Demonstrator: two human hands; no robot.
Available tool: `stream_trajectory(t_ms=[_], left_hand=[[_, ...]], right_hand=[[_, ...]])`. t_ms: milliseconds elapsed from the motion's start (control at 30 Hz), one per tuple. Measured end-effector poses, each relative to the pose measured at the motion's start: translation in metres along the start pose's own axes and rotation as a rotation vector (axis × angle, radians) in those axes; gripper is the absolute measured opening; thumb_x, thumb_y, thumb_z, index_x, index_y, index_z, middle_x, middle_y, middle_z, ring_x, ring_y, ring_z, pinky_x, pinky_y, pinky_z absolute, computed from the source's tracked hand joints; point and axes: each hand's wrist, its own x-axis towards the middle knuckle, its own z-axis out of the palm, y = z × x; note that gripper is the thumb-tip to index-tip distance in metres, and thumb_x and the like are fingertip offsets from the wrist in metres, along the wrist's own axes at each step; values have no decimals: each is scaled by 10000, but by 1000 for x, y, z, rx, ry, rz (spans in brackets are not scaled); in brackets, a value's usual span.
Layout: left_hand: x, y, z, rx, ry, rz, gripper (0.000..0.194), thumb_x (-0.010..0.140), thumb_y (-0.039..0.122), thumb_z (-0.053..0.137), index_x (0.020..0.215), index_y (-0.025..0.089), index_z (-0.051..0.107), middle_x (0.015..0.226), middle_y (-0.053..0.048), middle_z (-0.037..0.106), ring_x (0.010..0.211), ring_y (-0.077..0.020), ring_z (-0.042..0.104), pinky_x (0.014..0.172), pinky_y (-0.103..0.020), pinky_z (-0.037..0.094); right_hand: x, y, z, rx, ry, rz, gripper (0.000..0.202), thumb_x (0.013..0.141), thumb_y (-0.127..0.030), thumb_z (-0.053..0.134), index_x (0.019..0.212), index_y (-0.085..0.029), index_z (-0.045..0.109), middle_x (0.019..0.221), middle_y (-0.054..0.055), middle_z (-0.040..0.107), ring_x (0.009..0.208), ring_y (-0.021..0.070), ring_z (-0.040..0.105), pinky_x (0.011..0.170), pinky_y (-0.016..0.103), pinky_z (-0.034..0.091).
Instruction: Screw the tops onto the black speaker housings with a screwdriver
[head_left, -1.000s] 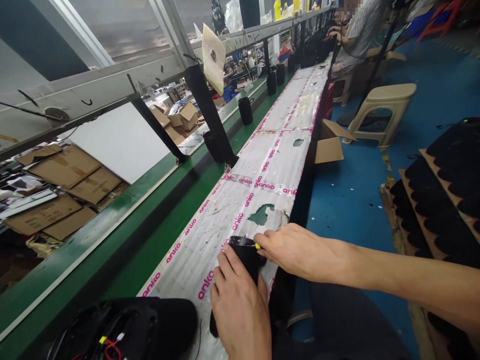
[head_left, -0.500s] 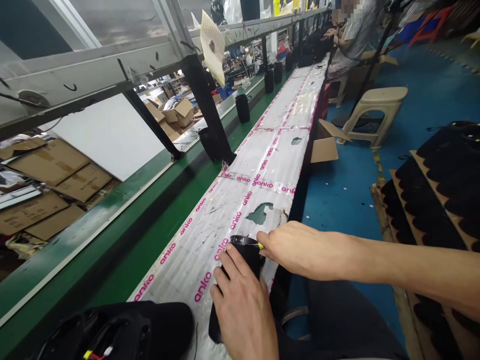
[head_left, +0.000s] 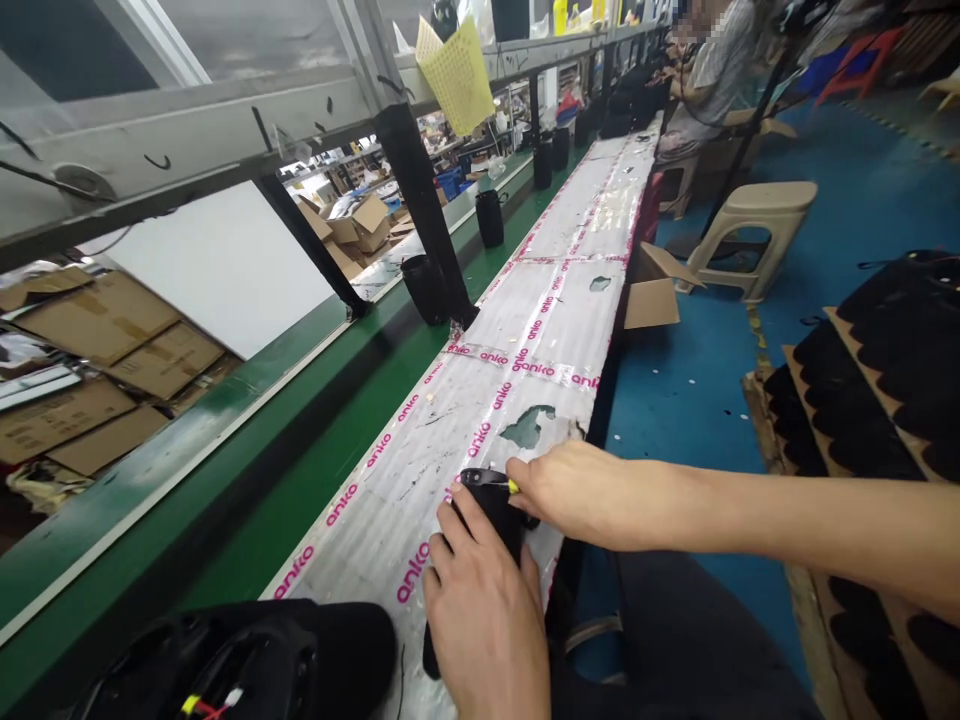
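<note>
A black, rounded fabric-like case (head_left: 499, 515) lies on the plastic-covered bench strip. My left hand (head_left: 487, 610) is wrapped over it from above and holds it down. The case's far end is a glossy black rim (head_left: 480, 478). At that rim my right hand (head_left: 566, 490) pinches a small yellow piece (head_left: 513, 487), from which a thin line runs toward the rim. Most of this piece is hidden by the fingers, so its kind is unclear. At the lower left lies another black case (head_left: 345, 650), its inside exposed, with a yellow connector (head_left: 192, 704) on red wire.
Beside the strip runs a green conveyor (head_left: 337, 400), with black cylinders (head_left: 490, 218) farther along. A metal frame post (head_left: 424, 200) stands at its edge. To the right are a beige stool (head_left: 750, 235), an open carton (head_left: 651, 300) and stacked black cases (head_left: 847, 400). A person (head_left: 705, 90) sits far down the bench.
The yellow piece and my right hand have shifted slightly left at the rim. The hanging yellow sheet has swung round. My left hand keeps its hold on the case.
</note>
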Motion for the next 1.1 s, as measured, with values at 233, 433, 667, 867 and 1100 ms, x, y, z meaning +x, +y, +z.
stream_trajectory(t_ms=[233, 433, 667, 867, 1100], left_hand=[[-9, 3, -1, 6, 30, -9, 759, 908, 298, 522, 1520, 19, 172, 1437, -246, 415, 1159, -338, 502, 911, -458, 508], [-8, -1, -1, -64, 57, -17, 743, 902, 308, 542, 1516, 57, 206, 1421, -214, 439, 1219, -319, 475, 941, -452, 506], [4, -25, 0, -250, 53, -14, 776, 828, 384, 654, 1478, 159, 293, 1352, -120, 492, 1210, -285, 497, 878, -410, 530], [10, -39, -8, -509, -86, -91, 716, 829, 367, 654, 1455, 252, 326, 1365, -64, 525, 1178, -266, 568, 853, -373, 501], [9, -58, -14, -740, -289, -135, 727, 831, 501, 615, 1469, 290, 338, 1463, -26, 496, 1348, -228, 460, 1085, -381, 399]], right_hand=[[-10, -5, -9, 148, 149, 119, 228, 1047, -361, 364, 970, -184, 486, 751, 31, 642, 641, 212, 625, 552, 303, 248], [-18, -4, -12, 113, 144, 104, 229, 1039, -360, 391, 933, -185, 494, 752, 35, 643, 656, 212, 625, 570, 317, 267], [-25, 0, 8, 188, 141, 151, 233, 1040, -385, 395, 943, -202, 503, 775, 18, 643, 683, 208, 627, 569, 317, 244], [-27, -4, -1, 256, 130, 123, 222, 1039, -372, 390, 964, -202, 510, 820, 23, 642, 727, 213, 624, 619, 323, 317], [-37, 0, 4, 311, 158, 101, 133, 1023, -290, 392, 1064, -199, 480, 831, 20, 624, 755, 212, 608, 670, 327, 356]])
